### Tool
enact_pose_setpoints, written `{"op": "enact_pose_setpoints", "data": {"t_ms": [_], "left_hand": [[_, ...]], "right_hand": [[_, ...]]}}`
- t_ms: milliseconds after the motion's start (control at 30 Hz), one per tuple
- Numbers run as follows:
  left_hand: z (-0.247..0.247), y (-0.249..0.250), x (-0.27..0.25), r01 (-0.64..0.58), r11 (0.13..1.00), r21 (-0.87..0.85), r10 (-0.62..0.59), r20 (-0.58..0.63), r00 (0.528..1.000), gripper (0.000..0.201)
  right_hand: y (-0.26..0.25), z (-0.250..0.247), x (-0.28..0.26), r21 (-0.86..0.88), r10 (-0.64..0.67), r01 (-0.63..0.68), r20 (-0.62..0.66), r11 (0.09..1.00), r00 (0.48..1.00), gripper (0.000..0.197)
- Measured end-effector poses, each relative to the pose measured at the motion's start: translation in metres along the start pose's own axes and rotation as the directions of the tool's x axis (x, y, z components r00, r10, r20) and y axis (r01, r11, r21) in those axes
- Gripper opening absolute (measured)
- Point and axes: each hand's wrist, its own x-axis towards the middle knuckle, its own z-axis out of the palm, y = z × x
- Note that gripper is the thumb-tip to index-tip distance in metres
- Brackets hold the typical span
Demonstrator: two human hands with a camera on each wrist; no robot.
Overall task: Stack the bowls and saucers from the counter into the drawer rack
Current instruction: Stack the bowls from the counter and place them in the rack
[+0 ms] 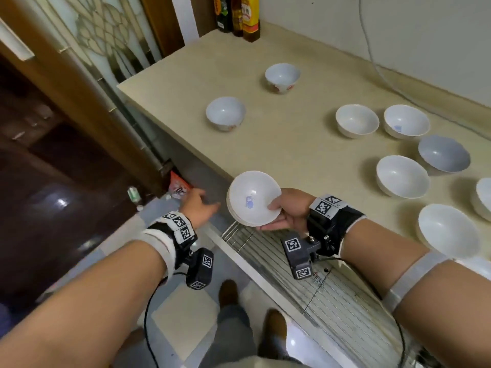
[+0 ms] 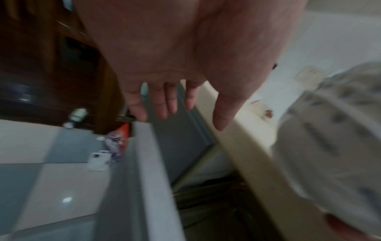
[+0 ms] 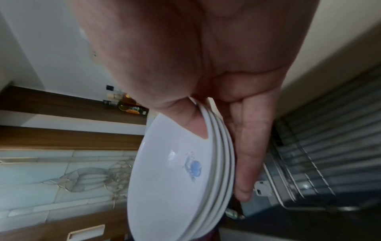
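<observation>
While the drawer stands pulled out below the counter edge, items run left to right as follows.

Left hand: empty, fingers spread and straight, held just beside the drawer's front corner, touching nothing that can be made out.

Stack of saucers: three or so nested white dishes, the top one with a small blue motif, tilted on edge with the open face toward the left. Held over the near-left end of the wire drawer rack.

Right hand: thumb pressed inside the top rim, fingers laid flat behind the stack, pinching it.

Counter: eight white bowls, well apart, none stacked.

Governing relation, by judgement: the rack lies directly beneath the held stack, wires running along the drawer; the right hand is nearer and need only lower.
</observation>
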Motion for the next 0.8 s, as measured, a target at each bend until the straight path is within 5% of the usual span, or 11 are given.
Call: {"op": "enact_pose_setpoints", "data": {"t_ms": [100,200,300,433,800], "left_hand": [[0.011,-0.046,0.002,0.181,0.982,0.047,-0.179,-0.048,0.983,0.106],[0.021,-0.044,-0.029,0.331,0.934,-0.138,-0.323,0.075,0.943,0.118],[0.035,-0.051,-0.028,0.405,0.816,-0.412,-0.342,0.221,0.913,0.076],[0.039,-0.050,-0.027,0.371,0.735,-0.567,-0.282,0.242,0.928,0.013],[0.023,-0.088,-0.027,0.356,0.760,-0.543,-0.239,0.276,0.931,0.037]], "right_hand": [[0.024,0.009,0.010,-0.051,0.063,-0.060,0.058,0.997,0.996,0.044],[0.051,0.012,0.024,-0.025,0.119,-0.118,0.054,0.993,0.991,0.038],[0.074,0.011,0.038,0.056,0.188,-0.189,0.039,0.980,0.981,0.045],[0.094,0.006,0.052,0.174,0.222,-0.218,-0.002,0.960,0.975,0.054],[0.140,-0.004,0.125,-0.005,0.318,-0.327,-0.221,0.945,0.922,0.049]]}}
